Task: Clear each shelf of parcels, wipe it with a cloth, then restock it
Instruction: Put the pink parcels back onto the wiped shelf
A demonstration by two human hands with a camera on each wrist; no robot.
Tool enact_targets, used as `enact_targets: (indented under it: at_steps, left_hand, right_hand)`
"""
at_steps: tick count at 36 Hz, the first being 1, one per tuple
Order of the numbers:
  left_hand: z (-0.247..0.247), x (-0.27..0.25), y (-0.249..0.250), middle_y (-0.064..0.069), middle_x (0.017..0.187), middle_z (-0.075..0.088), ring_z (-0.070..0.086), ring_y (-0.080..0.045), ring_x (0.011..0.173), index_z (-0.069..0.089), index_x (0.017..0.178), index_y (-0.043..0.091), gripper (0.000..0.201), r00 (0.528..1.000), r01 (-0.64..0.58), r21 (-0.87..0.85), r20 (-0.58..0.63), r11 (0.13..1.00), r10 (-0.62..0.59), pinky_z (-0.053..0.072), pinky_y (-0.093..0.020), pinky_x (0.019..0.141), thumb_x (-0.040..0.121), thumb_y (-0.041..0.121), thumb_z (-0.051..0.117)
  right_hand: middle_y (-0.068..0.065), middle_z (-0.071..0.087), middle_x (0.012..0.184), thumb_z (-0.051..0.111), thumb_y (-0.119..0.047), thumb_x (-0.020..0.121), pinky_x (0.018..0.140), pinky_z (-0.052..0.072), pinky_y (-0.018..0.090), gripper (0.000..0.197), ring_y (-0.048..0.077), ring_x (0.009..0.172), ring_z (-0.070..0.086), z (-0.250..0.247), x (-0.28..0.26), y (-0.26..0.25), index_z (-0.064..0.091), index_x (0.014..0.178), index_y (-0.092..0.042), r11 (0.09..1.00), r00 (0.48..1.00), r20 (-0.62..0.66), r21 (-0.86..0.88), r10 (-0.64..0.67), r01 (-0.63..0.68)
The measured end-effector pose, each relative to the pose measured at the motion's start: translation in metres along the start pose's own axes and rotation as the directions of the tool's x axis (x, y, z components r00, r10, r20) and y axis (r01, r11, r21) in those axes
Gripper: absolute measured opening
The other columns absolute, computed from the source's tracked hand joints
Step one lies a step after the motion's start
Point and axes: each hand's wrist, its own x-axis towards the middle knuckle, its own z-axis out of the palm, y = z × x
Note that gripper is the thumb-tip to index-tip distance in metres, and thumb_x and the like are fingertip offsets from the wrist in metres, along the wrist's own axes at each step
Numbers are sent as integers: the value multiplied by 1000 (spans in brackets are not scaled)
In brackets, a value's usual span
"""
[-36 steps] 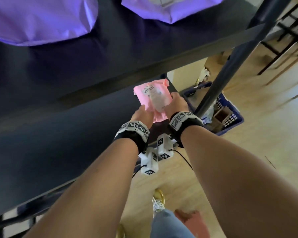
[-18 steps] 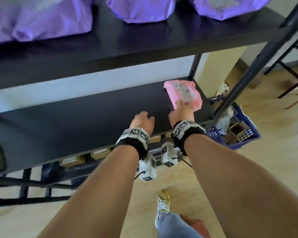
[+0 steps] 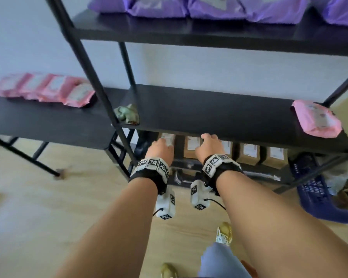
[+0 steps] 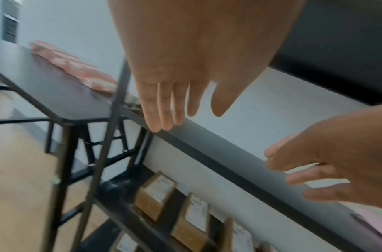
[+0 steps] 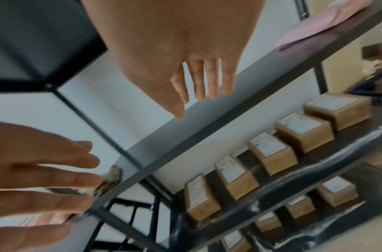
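One pink parcel (image 3: 315, 118) lies at the right end of the black middle shelf (image 3: 219, 111). Several more pink parcels (image 3: 46, 89) lie in a row on a black side table (image 3: 38, 121) to the left. A crumpled greenish cloth (image 3: 127, 114) sits at the shelf's left front corner. My left hand (image 3: 162, 148) and right hand (image 3: 208, 144) hover side by side in front of the shelf's front edge, both empty. The wrist views show the fingers of my left hand (image 4: 164, 102) and my right hand (image 5: 202, 80) straight and slightly spread.
Purple parcels (image 3: 219, 7) fill the shelf above. Brown boxes (image 3: 249, 153) with white labels stand in a row on the lower shelves. A blue basket (image 3: 319, 189) with oddments sits on the wooden floor at the right. Black uprights (image 3: 88, 71) frame the rack.
My right hand has let go of the pink parcel, which stays at the shelf's right end. Both hands have drawn back to the shelf's front edge, and my view has swung left.
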Motion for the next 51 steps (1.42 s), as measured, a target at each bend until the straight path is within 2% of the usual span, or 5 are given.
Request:
enact_targets:
  at_steps: [8,13,29,41,51]
  left_hand:
    - [-64,-17,-128,-17,121,58,55,-35,109,52,120,7,35,972,211,-93,-88,973,-219,47,-39,88,95,30,42]
    - [-89,-11,-183,-17,135,50,50,-33,121,42,135,8,41,944,295,-154,-108,943,-313,40,-38,98,99,28,40]
    - [-181,96,-288,-15,139,48,47,-31,127,37,142,12,46,866,450,-235,-121,862,-485,37,-38,104,100,31,36]
    - [-228,188,-343,-10,138,48,50,-26,122,40,141,14,46,885,419,-248,-103,874,-454,41,-34,97,97,30,40]
    - [-279,328,-374,-12,136,47,49,-29,122,44,138,12,44,965,259,-153,-6,954,-263,42,-37,98,95,23,43]
  right_hand:
    - [9,49,134,53,-15,86,97,47,38,47,30,122,49,69,-35,-112,52,133,-16,977,962,183,-27,-203,211]
    - [10,47,134,51,-16,88,100,45,41,47,29,123,48,108,-35,-168,49,134,-17,953,919,286,-53,-271,297]
    - [9,45,137,48,-14,88,101,42,40,47,32,124,48,193,55,-354,48,135,-20,917,854,368,-11,-367,399]
    - [8,45,138,47,-13,90,96,42,37,49,29,125,47,247,120,-433,45,138,-19,927,868,384,-72,-315,368]
    - [11,47,134,48,-16,91,89,46,37,46,31,119,52,287,201,-493,47,137,-16,982,954,290,-140,-80,125]
